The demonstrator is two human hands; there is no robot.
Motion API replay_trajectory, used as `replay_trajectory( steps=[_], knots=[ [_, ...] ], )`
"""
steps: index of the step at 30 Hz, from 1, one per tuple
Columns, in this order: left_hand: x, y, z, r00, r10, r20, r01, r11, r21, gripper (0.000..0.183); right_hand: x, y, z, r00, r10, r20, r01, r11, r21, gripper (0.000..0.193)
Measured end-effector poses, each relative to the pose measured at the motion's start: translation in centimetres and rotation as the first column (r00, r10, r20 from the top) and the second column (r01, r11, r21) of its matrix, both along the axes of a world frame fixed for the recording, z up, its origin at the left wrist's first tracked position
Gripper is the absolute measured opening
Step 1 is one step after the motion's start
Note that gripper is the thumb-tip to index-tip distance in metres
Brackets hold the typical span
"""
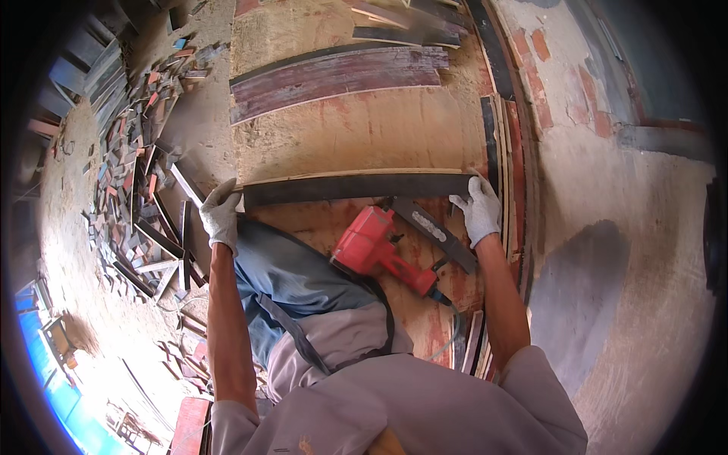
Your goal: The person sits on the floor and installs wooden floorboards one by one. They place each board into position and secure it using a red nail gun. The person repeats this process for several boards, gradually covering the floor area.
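Observation:
A long black-faced wooden strip (pixel 356 187) lies crosswise in front of me, its upper edge bare pale wood. At its left end my left hand (pixel 221 216), in a pale work glove, is closed on the strip. The strip's right end is gripped by my gloved right hand (pixel 479 210). Just below the strip, close to my thigh, rests a red nail gun (pixel 377 246) with a dark magazine (pixel 434 233) and a hose at its handle. Parts of my fingers are hidden behind the strip's ends.
Two wide worn boards (pixel 341 80) lie farther off on the wooden surface (pixel 334 144). More strips (pixel 409 26) lie beyond them. Many small offcuts (pixel 129 182) cover the ground at left. Stacked long strips (pixel 506 174) run along the right, beside a peeling wall (pixel 565 91).

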State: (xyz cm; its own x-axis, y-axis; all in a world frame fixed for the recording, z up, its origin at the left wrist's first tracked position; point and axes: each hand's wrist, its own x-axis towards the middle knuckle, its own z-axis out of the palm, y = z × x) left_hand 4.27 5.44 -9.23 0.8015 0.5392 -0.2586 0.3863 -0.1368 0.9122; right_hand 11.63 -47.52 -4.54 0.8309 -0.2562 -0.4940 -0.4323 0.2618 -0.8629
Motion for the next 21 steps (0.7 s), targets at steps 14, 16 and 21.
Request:
replay_trajectory(
  steps=[14,16,21],
  knots=[
    [-1.2,-4.6,3.5,0.971,0.232,-0.06,-0.228,0.971,0.07,0.038,0.7,4.2,-0.1,0.999,-0.053,0.012,0.055,0.97,-0.236,0.034],
    [-1.5,-4.0,2.7,0.963,0.26,-0.073,-0.255,0.965,0.069,0.039,1.0,3.9,-0.2,1.0,-0.015,0.002,0.015,0.965,-0.262,0.036],
    [-1.7,-1.8,2.0,0.947,0.32,-0.009,-0.32,0.947,-0.037,0.036,1.8,3.4,-1.3,0.997,0.082,-0.009,-0.081,0.949,-0.304,0.029]
  ],
)
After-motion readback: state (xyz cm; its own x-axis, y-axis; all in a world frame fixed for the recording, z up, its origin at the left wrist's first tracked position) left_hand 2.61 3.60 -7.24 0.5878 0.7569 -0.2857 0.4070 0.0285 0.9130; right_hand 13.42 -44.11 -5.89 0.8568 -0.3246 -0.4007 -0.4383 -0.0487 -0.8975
